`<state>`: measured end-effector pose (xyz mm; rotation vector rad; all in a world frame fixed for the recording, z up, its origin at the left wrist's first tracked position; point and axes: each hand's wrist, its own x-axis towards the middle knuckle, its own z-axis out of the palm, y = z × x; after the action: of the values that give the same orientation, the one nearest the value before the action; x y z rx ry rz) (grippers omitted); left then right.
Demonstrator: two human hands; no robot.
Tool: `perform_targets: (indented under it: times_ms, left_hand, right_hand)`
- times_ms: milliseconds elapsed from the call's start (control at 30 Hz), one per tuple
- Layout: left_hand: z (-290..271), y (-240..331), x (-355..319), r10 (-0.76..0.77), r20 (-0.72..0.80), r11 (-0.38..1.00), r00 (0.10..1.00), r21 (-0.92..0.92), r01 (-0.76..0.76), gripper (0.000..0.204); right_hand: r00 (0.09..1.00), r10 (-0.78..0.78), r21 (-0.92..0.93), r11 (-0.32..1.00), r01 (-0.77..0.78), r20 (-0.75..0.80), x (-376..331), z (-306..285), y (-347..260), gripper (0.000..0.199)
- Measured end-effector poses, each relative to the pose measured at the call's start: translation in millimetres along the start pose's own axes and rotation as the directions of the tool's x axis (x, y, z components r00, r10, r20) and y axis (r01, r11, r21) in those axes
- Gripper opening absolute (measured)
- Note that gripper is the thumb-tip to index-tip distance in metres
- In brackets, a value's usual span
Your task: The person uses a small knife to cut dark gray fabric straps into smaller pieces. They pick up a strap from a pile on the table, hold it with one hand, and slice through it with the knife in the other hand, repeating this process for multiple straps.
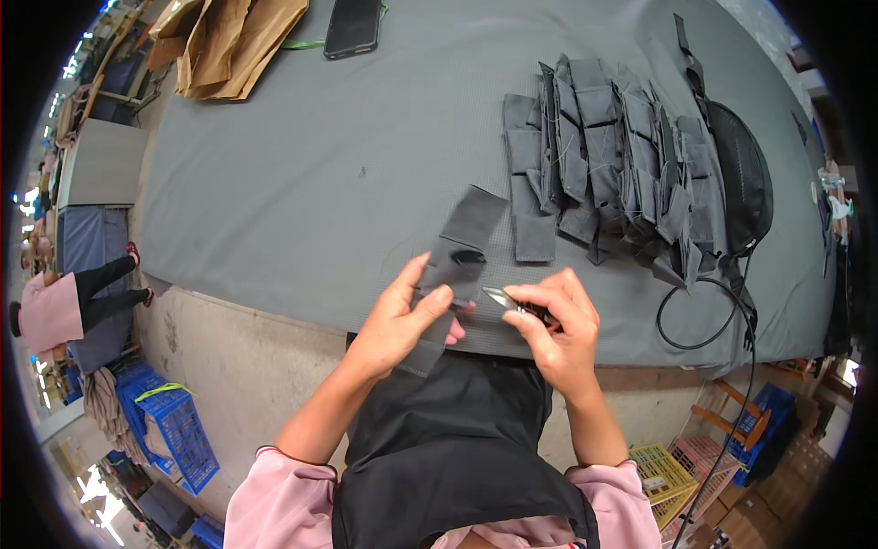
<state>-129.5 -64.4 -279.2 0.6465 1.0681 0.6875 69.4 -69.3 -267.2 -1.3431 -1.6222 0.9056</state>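
Observation:
In my left hand is a dark grey fabric strip, pinched between thumb and fingers. It looks folded and stitched into sections, and its upper end points away from me over the table's near edge. My right hand is closed around a pair of small thread snips. Their metal tip points left at the strip, a short gap away from it. Most of the snips' handle is hidden by my fingers. Beyond my right hand lies a pile of similar grey fabric pieces, with loose threads on them.
A grey cloth covers the table. Toward the back are a brown paper bag and a phone. A black pouch and a looped black cable lie at right. Crates stand on the floor; another person is at far left.

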Motion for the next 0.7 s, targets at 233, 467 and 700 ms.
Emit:
perform_targets:
  times_ms: [233, 467, 700]
  left_hand:
    - [8, 6, 4, 0.038, -0.07, 0.996, 0.997, -0.084, -0.044, 0.044]
    - [12, 4, 4, 0.09, -0.097, 0.994, 0.991, -0.049, -0.095, 0.039]
    - [11, 3, 3, 0.029, -0.075, 0.982, 0.997, -0.184, -0.042, 0.04]
  right_hand:
    - [0.998, -0.058, -0.148, 0.988, 0.054, -0.025, -12, 7, 7, 0.021]
    - [0.997, -0.07, -0.179, 0.982, 0.065, -0.018, -5, 12, 3, 0.019]
    - [0.993, -0.064, -0.126, 0.991, 0.052, -0.096, -10, 18, 4, 0.019]
